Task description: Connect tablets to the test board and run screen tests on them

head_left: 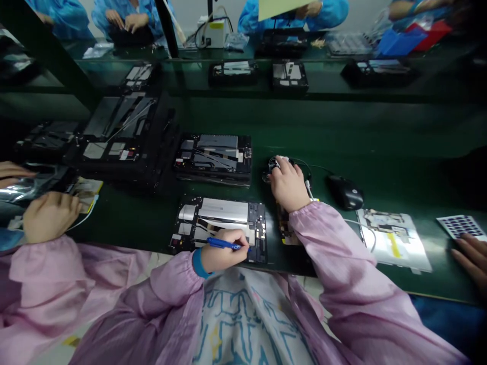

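My left hand [225,249], with a blue band at the wrist, is closed around a blue pen [220,244]. It rests over the lower part of an opened tablet [224,209], whose silver battery and circuit parts show. The pen's lower end is close to the tablet's right side. Farther right, my right hand [288,183] has its fingers curled over a small dark item [272,165] with a white part and a thin cable. Its fingers hide most of that item. Under my right wrist lies a partly covered circuit piece [283,223].
Stacked opened tablets stand behind [213,175] and at left [125,162]. A black mouse [345,191] and a silver panel [397,241] lie right. Co-workers' hands are at both sides, one by a label sheet [458,225]. More tablets line the shelf [327,96].
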A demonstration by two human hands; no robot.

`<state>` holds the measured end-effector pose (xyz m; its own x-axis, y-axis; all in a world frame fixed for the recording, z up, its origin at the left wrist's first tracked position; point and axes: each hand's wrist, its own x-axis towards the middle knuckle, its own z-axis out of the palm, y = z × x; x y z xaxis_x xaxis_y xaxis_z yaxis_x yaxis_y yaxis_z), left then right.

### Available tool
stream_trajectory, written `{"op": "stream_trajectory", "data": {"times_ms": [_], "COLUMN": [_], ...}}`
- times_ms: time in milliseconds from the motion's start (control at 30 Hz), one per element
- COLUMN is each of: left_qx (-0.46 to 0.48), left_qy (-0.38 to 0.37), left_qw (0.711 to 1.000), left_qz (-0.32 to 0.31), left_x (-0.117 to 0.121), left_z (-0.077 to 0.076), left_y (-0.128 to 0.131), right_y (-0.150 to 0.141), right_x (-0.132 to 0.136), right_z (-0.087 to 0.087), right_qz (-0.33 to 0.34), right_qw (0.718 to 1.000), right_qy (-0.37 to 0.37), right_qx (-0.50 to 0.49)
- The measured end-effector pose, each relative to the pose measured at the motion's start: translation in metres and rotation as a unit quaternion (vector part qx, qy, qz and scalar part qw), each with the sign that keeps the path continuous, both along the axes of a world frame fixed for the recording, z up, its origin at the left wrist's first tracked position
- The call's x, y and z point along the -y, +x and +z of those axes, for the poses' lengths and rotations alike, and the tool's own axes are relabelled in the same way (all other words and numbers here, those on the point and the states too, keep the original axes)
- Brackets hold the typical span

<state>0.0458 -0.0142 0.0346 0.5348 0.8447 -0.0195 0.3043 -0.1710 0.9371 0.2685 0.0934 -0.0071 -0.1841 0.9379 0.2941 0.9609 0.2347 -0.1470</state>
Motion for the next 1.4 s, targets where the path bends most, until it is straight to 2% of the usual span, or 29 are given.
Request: {"op": "stream_trajectory", "data": {"times_ms": [200, 267, 333, 433, 500, 567, 667, 800, 933, 1000, 1067, 1100, 1167, 1200, 1233, 1300, 1400], "left_qx": [-0.052, -0.021, 0.047, 0.157, 0.203, 0.231, 0.239, 0.212, 0.169, 0.131, 0.107, 0.110, 0.130, 0.142, 0.154, 0.194, 0.279], "left_qy": [0.007, -0.016, -0.062, -0.118, -0.117, -0.101, -0.085, -0.082, -0.035, 0.002, 0.032, 0.044, 0.061, 0.058, 0.042, -0.031, -0.121], "left_qw": [0.998, 1.000, 0.997, 0.974, 0.960, 0.951, 0.951, 0.961, 0.980, 0.989, 0.992, 0.990, 0.976, 0.961, 0.944, 0.911, 0.876], "left_qz": [-0.028, -0.014, 0.027, 0.109, 0.157, 0.179, 0.175, 0.157, 0.098, 0.068, 0.054, 0.071, 0.164, 0.229, 0.289, 0.362, 0.374], "left_x": [0.000, 0.000, 0.001, 0.003, 0.004, 0.005, 0.006, 0.009, 0.013, 0.014, 0.011, 0.009, 0.002, -0.002, -0.007, -0.015, -0.022], "left_z": [-0.003, -0.004, -0.005, -0.005, -0.004, -0.002, 0.000, -0.001, 0.000, 0.001, 0.003, 0.003, 0.001, -0.002, -0.005, -0.013, -0.024], "left_y": [0.002, -0.001, -0.006, -0.019, -0.027, -0.033, -0.038, -0.037, -0.038, -0.045, -0.057, -0.065, -0.083, -0.092, -0.100, -0.113, -0.121], "right_y": [-0.001, 0.000, -0.002, -0.015, -0.028, -0.039, -0.052, -0.065, -0.079, -0.082, -0.079, -0.076, -0.065, -0.060, -0.055, -0.049, -0.046], "right_x": [-0.004, -0.004, 0.005, 0.039, 0.068, 0.093, 0.112, 0.115, 0.119, 0.123, 0.127, 0.129, 0.133, 0.134, 0.135, 0.137, 0.135], "right_z": [0.001, 0.006, 0.015, 0.026, 0.029, 0.030, 0.030, 0.032, 0.035, 0.035, 0.033, 0.031, 0.022, 0.016, 0.009, -0.004, -0.013], "right_qz": [-0.009, -0.017, 0.000, 0.104, 0.193, 0.230, 0.234, 0.258, 0.292, 0.297, 0.252, 0.200, 0.054, -0.010, -0.051, -0.067, -0.043], "right_qw": [0.996, 0.993, 0.990, 0.971, 0.940, 0.919, 0.909, 0.896, 0.870, 0.869, 0.905, 0.933, 0.978, 0.987, 0.989, 0.984, 0.953], "right_qy": [-0.058, -0.066, -0.046, -0.023, -0.062, -0.089, -0.099, -0.103, -0.105, -0.108, -0.097, -0.081, -0.049, -0.044, -0.053, -0.098, -0.165], "right_qx": [-0.066, -0.101, -0.132, -0.213, -0.274, -0.308, -0.331, -0.346, -0.384, -0.381, -0.329, -0.287, -0.194, -0.156, -0.132, -0.134, -0.250]}}
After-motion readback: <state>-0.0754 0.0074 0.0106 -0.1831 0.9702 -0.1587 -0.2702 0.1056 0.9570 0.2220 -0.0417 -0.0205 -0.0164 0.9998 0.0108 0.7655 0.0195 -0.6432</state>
